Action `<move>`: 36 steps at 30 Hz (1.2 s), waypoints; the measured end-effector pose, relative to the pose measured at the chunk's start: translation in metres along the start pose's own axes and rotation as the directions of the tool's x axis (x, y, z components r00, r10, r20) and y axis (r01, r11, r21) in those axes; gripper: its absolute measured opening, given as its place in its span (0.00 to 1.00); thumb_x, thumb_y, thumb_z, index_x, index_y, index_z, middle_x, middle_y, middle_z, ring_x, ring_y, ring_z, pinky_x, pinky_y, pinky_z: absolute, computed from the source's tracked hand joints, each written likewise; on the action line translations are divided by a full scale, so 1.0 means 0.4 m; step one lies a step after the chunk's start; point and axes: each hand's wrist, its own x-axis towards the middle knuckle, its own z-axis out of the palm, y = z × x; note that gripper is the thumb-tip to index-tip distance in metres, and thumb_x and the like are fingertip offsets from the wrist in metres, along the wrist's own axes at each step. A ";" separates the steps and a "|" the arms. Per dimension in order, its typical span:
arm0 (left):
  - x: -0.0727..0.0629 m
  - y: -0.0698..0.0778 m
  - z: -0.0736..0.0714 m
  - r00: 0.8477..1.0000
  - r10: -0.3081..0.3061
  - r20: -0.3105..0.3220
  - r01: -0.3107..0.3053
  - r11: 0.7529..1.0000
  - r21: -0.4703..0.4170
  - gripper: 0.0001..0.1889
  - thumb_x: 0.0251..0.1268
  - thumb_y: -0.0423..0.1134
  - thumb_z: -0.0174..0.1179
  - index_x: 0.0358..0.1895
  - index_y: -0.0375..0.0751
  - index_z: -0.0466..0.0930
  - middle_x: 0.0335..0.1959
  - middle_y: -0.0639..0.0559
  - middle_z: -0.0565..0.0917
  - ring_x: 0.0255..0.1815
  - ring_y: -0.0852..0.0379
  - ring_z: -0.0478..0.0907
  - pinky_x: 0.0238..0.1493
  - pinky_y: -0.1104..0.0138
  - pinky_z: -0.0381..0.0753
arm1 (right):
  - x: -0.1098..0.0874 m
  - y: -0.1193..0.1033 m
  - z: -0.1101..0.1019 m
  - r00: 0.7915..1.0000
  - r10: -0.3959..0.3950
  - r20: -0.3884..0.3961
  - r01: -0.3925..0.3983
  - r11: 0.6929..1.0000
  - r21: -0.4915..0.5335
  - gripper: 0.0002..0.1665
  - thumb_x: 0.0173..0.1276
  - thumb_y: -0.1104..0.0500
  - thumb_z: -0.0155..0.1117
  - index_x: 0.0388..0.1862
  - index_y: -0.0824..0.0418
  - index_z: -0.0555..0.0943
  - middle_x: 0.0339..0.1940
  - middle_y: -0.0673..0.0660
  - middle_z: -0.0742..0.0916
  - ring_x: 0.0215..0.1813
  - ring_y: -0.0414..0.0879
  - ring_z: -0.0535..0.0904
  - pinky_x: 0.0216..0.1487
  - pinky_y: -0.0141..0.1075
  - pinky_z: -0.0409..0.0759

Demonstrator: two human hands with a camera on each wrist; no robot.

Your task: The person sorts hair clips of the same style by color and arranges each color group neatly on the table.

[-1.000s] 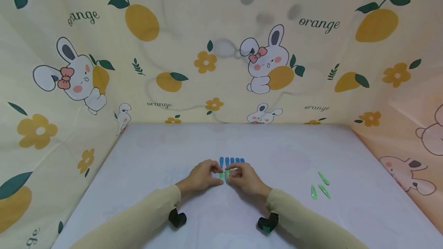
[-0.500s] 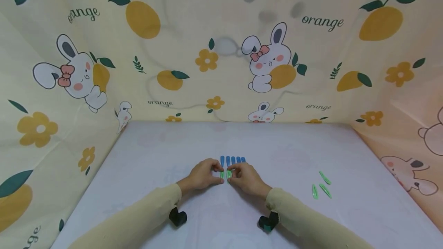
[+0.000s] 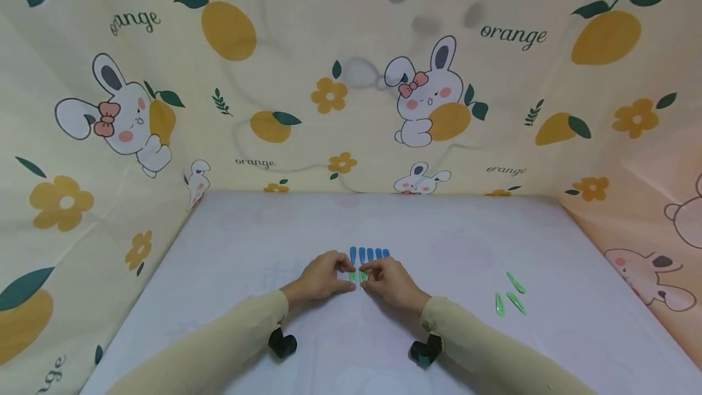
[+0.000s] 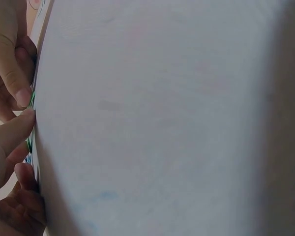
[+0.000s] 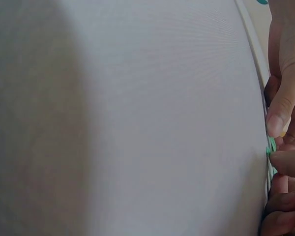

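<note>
Two slim green snap hair clips stand side by side, upright in the head view, at the middle of the white table. My left hand (image 3: 323,276) pinches the left green clip (image 3: 352,277) lengthwise, thumb at the near end and forefinger at the far end. In the same way my right hand (image 3: 386,282) holds the right green clip (image 3: 362,277). Just beyond them lies a row of several blue hair clips (image 3: 370,254), the right ones partly behind my right hand. In the right wrist view a bit of green clip (image 5: 272,145) shows between the fingertips.
Three loose green hair clips (image 3: 500,304) lie on the table (image 3: 439,230) to the right. A patterned cloth (image 3: 296,78) with rabbits and oranges rises behind the table and along both sides. Black wrist cameras (image 3: 282,344) sit at both sleeves.
My right fingers have shifted slightly on the right green clip, which now stands straighter beside the left one. My left hand keeps its hold. The head view has tilted a little.
</note>
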 end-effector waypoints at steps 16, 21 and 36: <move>0.005 0.001 0.004 1.000 0.015 -0.013 -0.015 1.000 0.010 0.14 0.56 0.43 0.75 0.45 0.47 0.85 0.42 0.54 0.81 0.43 0.59 0.73 0.45 0.66 0.71 | -0.018 0.008 -0.030 0.999 0.021 0.048 -0.027 0.991 0.134 0.17 0.67 0.62 0.67 0.52 0.67 0.84 0.30 0.55 0.85 0.23 0.39 0.74 0.24 0.30 0.72; 0.004 0.003 0.005 1.000 -0.002 -0.010 0.002 1.000 0.011 0.14 0.56 0.42 0.76 0.45 0.47 0.85 0.41 0.54 0.80 0.42 0.59 0.72 0.45 0.66 0.71 | -0.034 -0.001 -0.048 0.998 0.040 0.058 -0.049 0.985 0.168 0.16 0.70 0.61 0.66 0.53 0.67 0.84 0.31 0.55 0.84 0.20 0.40 0.72 0.22 0.30 0.71; 0.004 0.004 0.008 1.000 -0.015 -0.013 0.015 1.000 -0.005 0.15 0.55 0.43 0.76 0.45 0.49 0.85 0.41 0.57 0.80 0.42 0.60 0.72 0.45 0.68 0.71 | -0.100 -0.011 -0.143 1.000 -0.002 0.020 -0.002 0.983 0.184 0.19 0.71 0.60 0.66 0.55 0.71 0.82 0.39 0.61 0.84 0.23 0.41 0.74 0.24 0.32 0.76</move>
